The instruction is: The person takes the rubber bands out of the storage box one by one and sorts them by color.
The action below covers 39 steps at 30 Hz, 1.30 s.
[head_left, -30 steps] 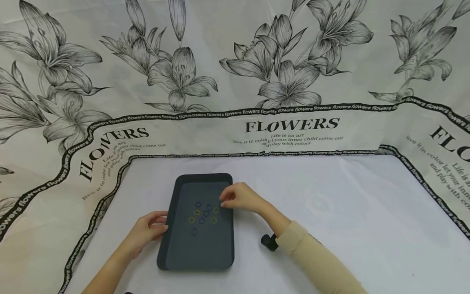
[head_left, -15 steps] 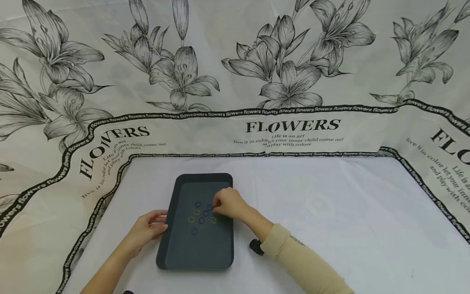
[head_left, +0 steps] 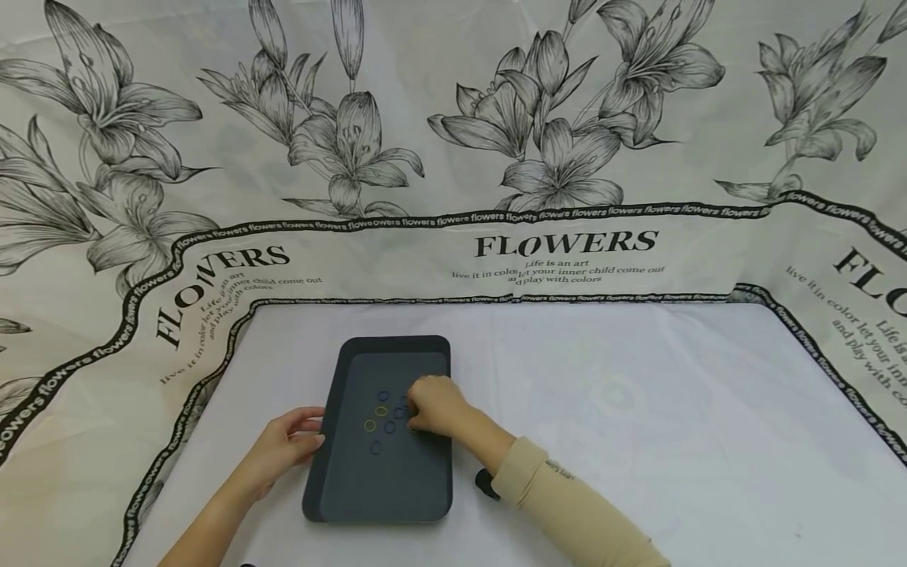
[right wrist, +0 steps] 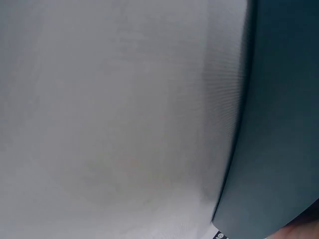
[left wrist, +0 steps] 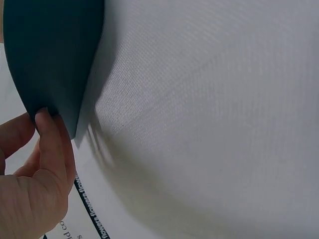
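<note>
A dark blue-grey rectangular tray (head_left: pixel 375 488) stands on the white table, with several thin rings lying in it. Some are yellow, such as the yellow ring (head_left: pixel 370 426); others are dark blue, such as the blue ring (head_left: pixel 375 448). My left hand (head_left: pixel 286 445) grips the tray's left rim between thumb and fingers, which the left wrist view also shows. Over the tray's right side, my right hand (head_left: pixel 439 405) has its fingers bent down, fingertips pinched at a yellow ring that they mostly cover. In the right wrist view only a sliver of the hand (right wrist: pixel 301 231) shows past the tray wall.
White cloth covers the table (head_left: pixel 638 425). A flower-printed curtain (head_left: pixel 560 260) stands along the back and both sides. A small black object (head_left: pixel 486 483) sits by the right cuff, and another black piece (head_left: pixel 247 565) shows at the bottom edge.
My right hand has come from the tray's right rim inward and then toward me, fingers closing and covering the yellow rings on the right. My left hand stays on the rim.
</note>
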Tool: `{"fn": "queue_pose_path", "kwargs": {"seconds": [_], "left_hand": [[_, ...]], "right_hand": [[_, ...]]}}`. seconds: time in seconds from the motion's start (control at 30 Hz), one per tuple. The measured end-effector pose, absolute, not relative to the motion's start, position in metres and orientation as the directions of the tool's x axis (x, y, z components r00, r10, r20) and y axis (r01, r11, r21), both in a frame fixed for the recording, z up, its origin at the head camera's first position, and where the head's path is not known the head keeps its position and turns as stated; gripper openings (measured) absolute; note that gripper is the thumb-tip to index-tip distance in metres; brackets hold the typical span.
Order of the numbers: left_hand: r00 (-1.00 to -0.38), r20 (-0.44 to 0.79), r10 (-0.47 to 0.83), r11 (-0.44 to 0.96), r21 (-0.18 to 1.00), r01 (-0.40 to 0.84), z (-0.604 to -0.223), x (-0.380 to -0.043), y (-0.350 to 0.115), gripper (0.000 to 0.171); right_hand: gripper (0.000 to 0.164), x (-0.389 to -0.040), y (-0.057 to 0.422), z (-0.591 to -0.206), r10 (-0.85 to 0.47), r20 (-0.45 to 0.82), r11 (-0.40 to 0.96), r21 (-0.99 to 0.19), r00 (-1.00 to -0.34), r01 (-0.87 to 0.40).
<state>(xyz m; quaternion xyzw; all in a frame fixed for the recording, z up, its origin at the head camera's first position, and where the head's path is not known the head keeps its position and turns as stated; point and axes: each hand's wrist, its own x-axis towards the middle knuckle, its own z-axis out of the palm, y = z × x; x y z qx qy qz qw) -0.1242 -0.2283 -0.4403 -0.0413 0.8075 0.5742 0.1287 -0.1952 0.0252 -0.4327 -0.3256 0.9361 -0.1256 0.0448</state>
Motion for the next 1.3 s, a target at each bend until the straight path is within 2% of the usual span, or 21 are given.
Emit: {"fn": "queue_pose_path", "kwargs": {"seconds": [0.13, 0.33, 0.83, 1.1, 1.3], "left_hand": [[-0.964, -0.251, 0.089, 0.334, 0.919, -0.209, -0.4409, -0.1235, -0.2289, 0.046], [-0.965, -0.253, 0.074, 0.328, 0.920, -0.216, -0.4402, -0.1248, -0.2283, 0.046], [-0.967, -0.246, 0.068, 0.317, 0.924, -0.213, -0.4416, -0.1233, -0.2287, 0.045], [-0.966, -0.249, 0.066, 0.320, 0.922, -0.216, -0.4426, -0.1227, -0.2287, 0.046], [-0.966, -0.250, 0.068, 0.319, 0.923, -0.216, -0.4433, -0.1234, -0.2290, 0.046]], "right_hand": [[0.022, -0.1965, 0.0262, -0.4335, -0.605, -0.013, 0.771, -0.257, -0.796, -0.583], [0.017, -0.1980, 0.0254, -0.4330, -0.607, -0.042, 0.770, -0.276, -0.794, -0.574], [0.018, -0.1946, 0.0238, -0.4373, -0.626, -0.060, 0.772, -0.185, -0.777, -0.608], [0.019, -0.1956, 0.0273, -0.4367, -0.640, -0.031, 0.751, -0.234, -0.768, -0.617], [0.018, -0.1977, 0.0289, -0.4330, -0.623, 0.011, 0.736, -0.331, -0.782, -0.591]]}}
